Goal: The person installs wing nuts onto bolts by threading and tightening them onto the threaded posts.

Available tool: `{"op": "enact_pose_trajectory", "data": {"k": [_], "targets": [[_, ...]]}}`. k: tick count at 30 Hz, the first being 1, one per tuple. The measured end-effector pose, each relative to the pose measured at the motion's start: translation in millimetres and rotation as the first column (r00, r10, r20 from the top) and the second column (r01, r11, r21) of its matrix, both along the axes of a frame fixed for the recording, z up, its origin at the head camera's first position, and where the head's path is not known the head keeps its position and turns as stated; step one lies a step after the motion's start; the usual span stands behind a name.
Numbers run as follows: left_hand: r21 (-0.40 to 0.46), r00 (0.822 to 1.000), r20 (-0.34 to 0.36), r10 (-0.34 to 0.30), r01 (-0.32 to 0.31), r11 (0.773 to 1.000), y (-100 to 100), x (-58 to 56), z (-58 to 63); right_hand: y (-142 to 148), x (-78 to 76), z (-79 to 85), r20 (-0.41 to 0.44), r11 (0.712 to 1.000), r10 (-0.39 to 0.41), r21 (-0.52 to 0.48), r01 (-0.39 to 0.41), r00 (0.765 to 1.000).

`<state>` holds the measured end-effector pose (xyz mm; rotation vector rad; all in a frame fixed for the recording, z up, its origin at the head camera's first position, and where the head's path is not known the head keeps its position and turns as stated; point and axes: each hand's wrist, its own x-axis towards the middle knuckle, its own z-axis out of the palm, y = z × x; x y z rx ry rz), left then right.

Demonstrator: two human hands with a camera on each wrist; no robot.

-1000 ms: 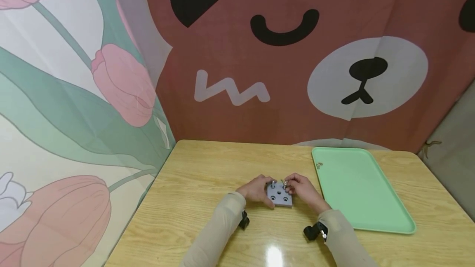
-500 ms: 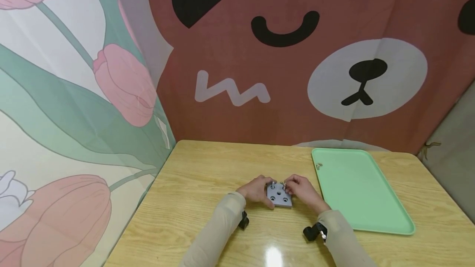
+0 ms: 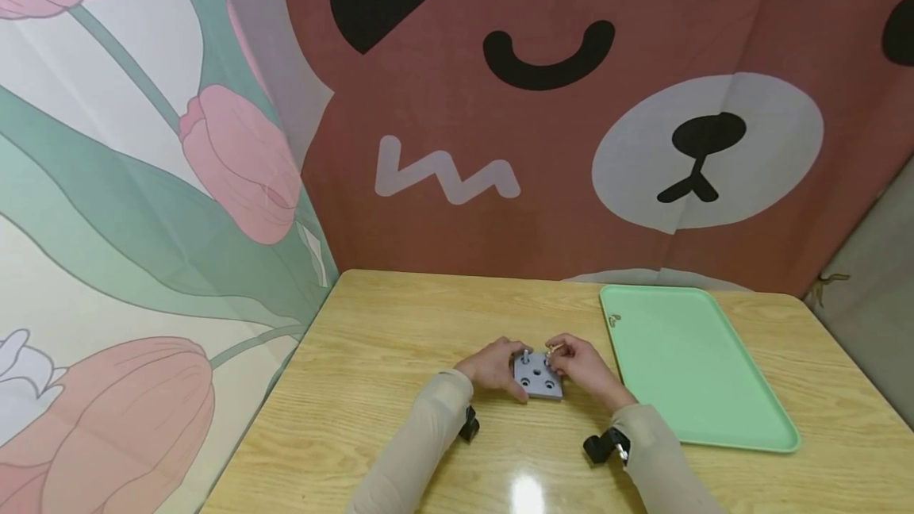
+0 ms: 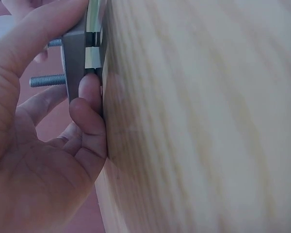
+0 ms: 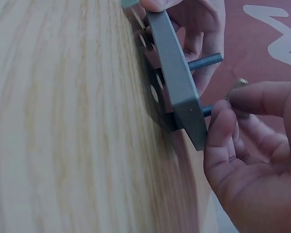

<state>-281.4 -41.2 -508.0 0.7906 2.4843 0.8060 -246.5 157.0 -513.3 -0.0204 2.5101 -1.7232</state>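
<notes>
A grey metal plate [image 3: 539, 389] with several holes sits in front of me, raised a little off the wood by bolt heads under it. Two threaded bolts point up from its far side; the left bolt [image 4: 47, 80] has a bare shank. My left hand [image 3: 491, 366] grips the plate's left side, thumb at the near edge and fingers curled beneath. With thumb and index finger, my right hand [image 3: 584, 366] pinches a small brass-coloured wing nut [image 5: 240, 83] at the top of the right bolt [image 5: 207, 111]. Fingertips mostly hide the nut.
A green tray [image 3: 700, 371] lies to the right of my right hand, with a small brown shape [image 3: 615, 320] at its left edge. The wooden table [image 3: 371, 324] ends at a printed bear curtain [image 3: 443, 236] behind and a tulip curtain on the left.
My right fingers have shifted slightly around the wing nut at the right bolt, turning it between thumb and index finger. The left hand and the plate stay put.
</notes>
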Motion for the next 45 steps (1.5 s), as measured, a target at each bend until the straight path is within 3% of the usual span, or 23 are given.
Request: {"op": "enact_pose_trajectory", "data": {"k": [6, 14, 27, 38, 45], "targets": [[0.008, 1.000, 0.005, 0.000, 0.000, 1.000, 0.3, 0.5, -1.9, -0.7, 0.2, -1.1, 0.013, 0.999, -0.035, 0.006, 0.035, 0.999], [0.000, 1.000, -0.010, -0.005, 0.005, 1.000, 0.2, 0.2, -1.5, -1.5, -1.6, -0.1, 0.066, 0.989, -0.065, -0.131, 0.073, 0.996], [0.014, 1.000, -0.009, 0.005, -0.005, 1.000, 0.4, 0.6, -2.4, -1.4, 1.6, -0.5, 0.003, 1.000, -0.010, 0.009, 0.010, 1.000], [-0.006, 0.999, -0.034, -0.014, 0.014, 1.000, 0.3, 0.1, -0.8, -1.8, -3.7, -0.6, 0.071, 0.988, -0.054, -0.143, 0.064, 0.996], [0.008, 1.000, -0.023, -0.003, 0.004, 1.000, 0.3, 0.7, -1.3, -1.5, -2.3, -0.8, 0.063, 0.990, -0.046, -0.130, 0.054, 0.997]]}}
